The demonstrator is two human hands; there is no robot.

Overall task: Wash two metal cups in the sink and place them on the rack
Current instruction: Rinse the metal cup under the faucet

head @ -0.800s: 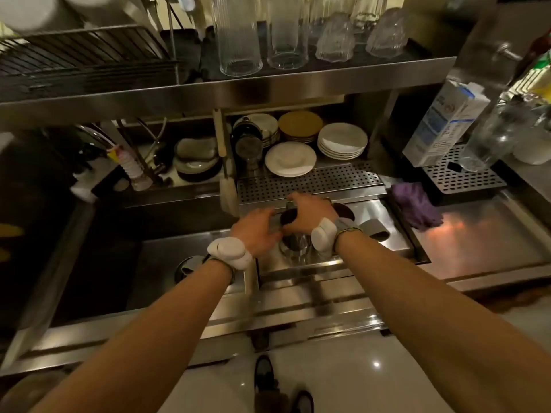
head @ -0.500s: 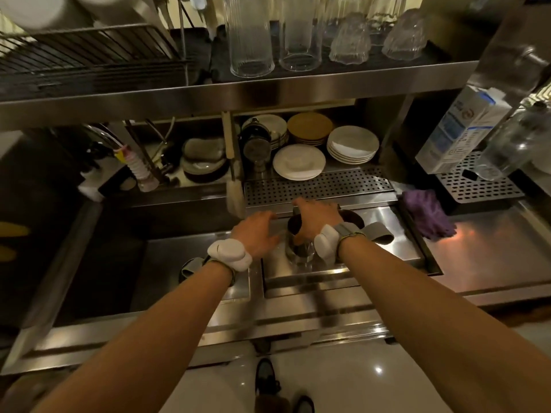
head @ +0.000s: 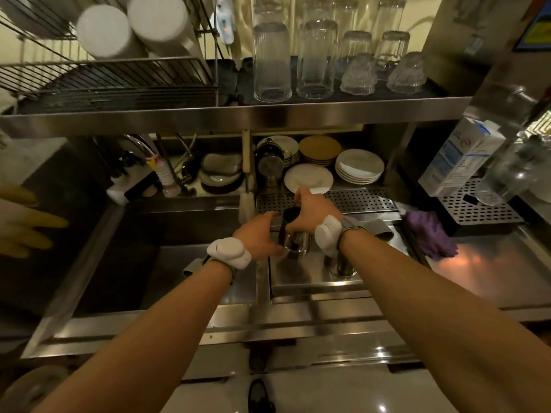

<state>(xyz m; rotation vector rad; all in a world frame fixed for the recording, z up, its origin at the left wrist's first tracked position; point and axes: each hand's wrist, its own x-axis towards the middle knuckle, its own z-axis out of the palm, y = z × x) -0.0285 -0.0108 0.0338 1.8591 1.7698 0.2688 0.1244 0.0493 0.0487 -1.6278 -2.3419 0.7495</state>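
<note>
The right wrist hides most of the second metal cup; the rack runs off-frame.

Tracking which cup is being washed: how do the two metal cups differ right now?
The left cup is gripped, the right hand on its rim and the left hand on its side; the right cup stands untouched. The left cup's dark mouth shows; the right cup's top is hidden behind the wrist. Both are shiny metal and upright.

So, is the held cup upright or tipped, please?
Upright: the cup's dark mouth faces up beneath the right hand, and the left hand grips its side.
</note>
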